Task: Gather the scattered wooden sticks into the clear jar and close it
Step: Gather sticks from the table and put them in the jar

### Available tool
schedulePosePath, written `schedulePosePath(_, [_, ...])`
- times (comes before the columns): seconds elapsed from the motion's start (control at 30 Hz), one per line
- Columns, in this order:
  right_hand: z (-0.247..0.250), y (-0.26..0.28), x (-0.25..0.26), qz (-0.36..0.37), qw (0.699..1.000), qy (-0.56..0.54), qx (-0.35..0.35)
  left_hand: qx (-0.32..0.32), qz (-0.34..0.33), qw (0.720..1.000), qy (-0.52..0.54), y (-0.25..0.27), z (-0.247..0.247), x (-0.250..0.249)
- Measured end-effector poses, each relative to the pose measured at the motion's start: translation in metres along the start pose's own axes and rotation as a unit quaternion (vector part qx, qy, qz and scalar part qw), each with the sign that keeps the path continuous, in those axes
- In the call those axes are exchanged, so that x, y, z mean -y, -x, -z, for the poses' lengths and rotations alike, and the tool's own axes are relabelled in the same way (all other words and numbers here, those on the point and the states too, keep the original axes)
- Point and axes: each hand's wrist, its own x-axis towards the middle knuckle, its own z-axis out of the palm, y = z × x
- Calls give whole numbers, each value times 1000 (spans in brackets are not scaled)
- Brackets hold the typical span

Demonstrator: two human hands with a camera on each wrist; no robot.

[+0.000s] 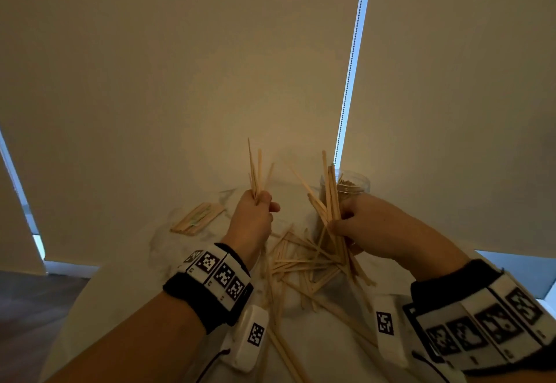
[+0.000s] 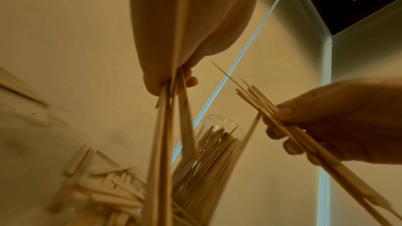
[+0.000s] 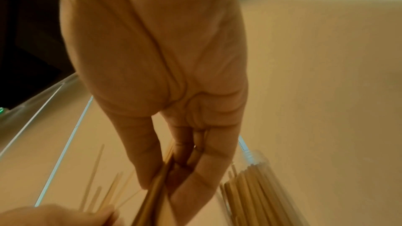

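My left hand (image 1: 258,211) grips a small bunch of thin wooden sticks (image 1: 255,172) that point upward above the table. My right hand (image 1: 355,223) grips a thicker bunch of sticks (image 1: 329,193), fanned out, just in front of the clear jar (image 1: 352,185). The jar (image 2: 215,145) stands open at the back right and holds many sticks upright. Several loose sticks (image 1: 304,262) lie scattered on the white table between my wrists. In the right wrist view the fingers (image 3: 202,166) curl round the bunch, with the jar (image 3: 256,178) beside them.
A flat stack of wider wooden sticks (image 1: 197,218) lies on the table at the back left. The white marbled table (image 1: 135,286) ends at the left over a dark floor. Pale blinds with a bead chain (image 1: 350,66) hang behind.
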Motion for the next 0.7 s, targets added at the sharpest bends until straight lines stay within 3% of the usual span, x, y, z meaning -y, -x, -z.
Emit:
schedulePosePath(0.27, [-24, -41, 20, 46, 998, -29, -22, 16, 10, 996, 84, -8, -38, -20])
schedulePosePath(0.4, [-36, -56, 20, 57, 997, -40, -22, -6, -36, 999, 34, -10, -43, -20])
schedulePosePath(0.6, [-47, -71, 12, 69, 996, -10, -61, 53, -92, 992, -64, -21, -38, -9])
schedulePosePath(0.7, [-48, -71, 13, 93, 994, -9, -55, 25, -84, 994, -59, -31, -35, -6])
